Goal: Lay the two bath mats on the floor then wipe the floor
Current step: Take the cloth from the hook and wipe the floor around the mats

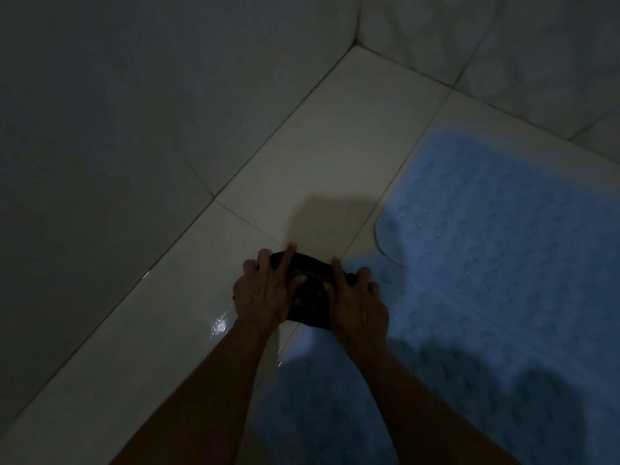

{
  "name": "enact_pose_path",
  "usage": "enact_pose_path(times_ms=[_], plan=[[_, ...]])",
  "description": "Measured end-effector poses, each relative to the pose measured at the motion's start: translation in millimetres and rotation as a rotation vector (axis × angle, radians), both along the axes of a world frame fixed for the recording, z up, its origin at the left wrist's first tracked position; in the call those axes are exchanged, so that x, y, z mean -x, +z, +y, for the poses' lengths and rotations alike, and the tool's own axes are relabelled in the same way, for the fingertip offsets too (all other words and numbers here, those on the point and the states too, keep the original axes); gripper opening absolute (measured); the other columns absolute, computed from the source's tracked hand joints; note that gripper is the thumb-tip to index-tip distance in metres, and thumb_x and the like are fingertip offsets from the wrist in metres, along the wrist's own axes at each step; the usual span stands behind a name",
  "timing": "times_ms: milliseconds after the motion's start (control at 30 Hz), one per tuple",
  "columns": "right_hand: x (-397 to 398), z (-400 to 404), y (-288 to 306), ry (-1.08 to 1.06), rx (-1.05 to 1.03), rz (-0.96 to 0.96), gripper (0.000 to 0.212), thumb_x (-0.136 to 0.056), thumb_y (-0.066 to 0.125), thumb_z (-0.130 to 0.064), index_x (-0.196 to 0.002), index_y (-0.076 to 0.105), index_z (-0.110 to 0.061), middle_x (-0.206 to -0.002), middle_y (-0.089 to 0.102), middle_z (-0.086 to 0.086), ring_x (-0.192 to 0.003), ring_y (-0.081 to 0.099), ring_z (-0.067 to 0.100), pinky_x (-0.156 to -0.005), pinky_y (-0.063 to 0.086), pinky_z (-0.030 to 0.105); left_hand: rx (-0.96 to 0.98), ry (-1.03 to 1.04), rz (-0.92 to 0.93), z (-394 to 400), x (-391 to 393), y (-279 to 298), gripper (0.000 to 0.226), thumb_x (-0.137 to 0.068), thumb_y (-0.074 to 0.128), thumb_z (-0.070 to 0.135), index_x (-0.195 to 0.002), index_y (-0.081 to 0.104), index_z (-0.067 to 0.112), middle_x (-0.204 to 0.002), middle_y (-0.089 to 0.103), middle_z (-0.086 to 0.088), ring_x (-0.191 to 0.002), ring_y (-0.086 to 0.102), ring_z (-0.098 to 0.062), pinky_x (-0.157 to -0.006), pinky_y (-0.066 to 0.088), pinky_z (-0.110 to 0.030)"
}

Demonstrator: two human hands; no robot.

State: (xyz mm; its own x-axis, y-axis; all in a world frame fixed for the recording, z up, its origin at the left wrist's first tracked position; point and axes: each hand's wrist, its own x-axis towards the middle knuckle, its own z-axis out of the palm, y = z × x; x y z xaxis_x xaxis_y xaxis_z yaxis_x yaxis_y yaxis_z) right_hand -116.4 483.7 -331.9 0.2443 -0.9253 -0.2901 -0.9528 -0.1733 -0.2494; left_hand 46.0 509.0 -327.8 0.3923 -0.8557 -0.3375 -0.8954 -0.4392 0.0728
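Observation:
Two blue textured bath mats lie flat on the pale tiled floor (335,135). The far bath mat (503,209) reaches toward the right wall; the near bath mat (436,347) lies below it and their edges overlap. A dark cloth (310,290) rests on the floor at the near mat's left edge. My left hand (265,290) presses its left side with fingers spread. My right hand (355,300) presses its right side the same way. Both forearms reach in from the bottom.
The room is dim. A tiled wall (117,129) runs along the left, another tiled wall (503,45) along the back right, meeting in a corner at the top. A wet shiny spot (218,325) sits on the floor left of my left wrist.

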Motion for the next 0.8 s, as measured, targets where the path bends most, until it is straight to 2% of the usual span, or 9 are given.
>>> enact_pose_path(times_ms=[100, 267, 400, 500, 667, 733, 800], plan=[[2, -13, -1, -0.016, 0.012, -0.039, 0.053, -0.099, 0.040, -0.053, -0.149, 0.032, -0.037, -0.138, 0.042, 0.018, -0.107, 0.056, 0.038, -0.061, 0.052, 0.039, -0.007, -0.044, -0.059, -17, 2, 2, 0.069, -0.095, 0.022, 0.072, -0.155, -0.001, 0.048, -0.144, 0.031, -0.006, -0.118, 0.043, -0.030, -0.078, 0.049, -0.041], [2, -39, 1, -0.046, -0.097, -0.074, 0.055, -0.102, 0.025, -0.053, -0.154, 0.011, -0.040, -0.154, 0.021, 0.016, -0.129, 0.038, 0.037, -0.088, 0.049, 0.048, -0.044, -0.070, -0.086, -45, 5, 8, 0.070, -0.095, 0.021, 0.071, -0.156, -0.003, 0.048, -0.148, 0.028, -0.006, -0.122, 0.042, -0.031, -0.080, 0.050, -0.041], [3, -62, 9, -0.058, -0.149, -0.123, 0.057, -0.103, 0.022, -0.051, -0.155, 0.002, -0.038, -0.156, 0.016, 0.013, -0.136, 0.031, 0.035, -0.098, 0.045, 0.047, -0.078, -0.094, -0.137, -66, 7, 10, 0.071, -0.095, 0.021, 0.071, -0.156, -0.008, 0.047, -0.149, 0.028, -0.007, -0.121, 0.043, -0.031, -0.080, 0.050, -0.040], [4, -81, 7, -0.060, -0.123, -0.177, 0.058, -0.103, 0.029, -0.048, -0.154, 0.002, -0.038, -0.150, 0.020, 0.012, -0.129, 0.034, 0.033, -0.090, 0.050, 0.045, -0.085, -0.108, -0.162, -87, 8, 10, 0.072, -0.095, 0.022, 0.071, -0.156, -0.009, 0.046, -0.150, 0.028, -0.008, -0.121, 0.044, -0.032, -0.079, 0.051, -0.040], [8, -117, 2, -0.051, -0.084, -0.096, 0.058, -0.104, 0.035, -0.040, -0.154, 0.006, -0.036, -0.151, 0.019, 0.016, -0.123, 0.040, 0.035, -0.077, 0.052, 0.045, -0.130, -0.089, -0.174, -128, 18, 13, 0.071, -0.096, 0.023, 0.070, -0.155, -0.010, 0.046, -0.150, 0.025, -0.007, -0.122, 0.042, -0.032, -0.081, 0.048, -0.041], [8, -132, 1, -0.081, -0.062, -0.084, 0.057, -0.103, 0.039, -0.039, -0.154, 0.014, -0.035, -0.150, 0.025, 0.018, -0.117, 0.046, 0.036, -0.073, 0.054, 0.045, -0.145, -0.094, -0.179, -144, 22, 15, 0.071, -0.097, 0.023, 0.069, -0.155, -0.010, 0.047, -0.151, 0.024, -0.007, -0.122, 0.042, -0.032, -0.083, 0.048, -0.041], [8, -146, 0, -0.138, -0.066, -0.060, 0.060, -0.095, 0.056, -0.040, -0.149, 0.032, -0.032, -0.143, 0.038, 0.021, -0.104, 0.056, 0.038, -0.066, 0.055, 0.044, -0.159, -0.110, -0.189, -160, 26, 17, 0.071, -0.097, 0.024, 0.069, -0.155, -0.010, 0.047, -0.150, 0.025, -0.007, -0.121, 0.043, -0.031, -0.083, 0.048, -0.041]])
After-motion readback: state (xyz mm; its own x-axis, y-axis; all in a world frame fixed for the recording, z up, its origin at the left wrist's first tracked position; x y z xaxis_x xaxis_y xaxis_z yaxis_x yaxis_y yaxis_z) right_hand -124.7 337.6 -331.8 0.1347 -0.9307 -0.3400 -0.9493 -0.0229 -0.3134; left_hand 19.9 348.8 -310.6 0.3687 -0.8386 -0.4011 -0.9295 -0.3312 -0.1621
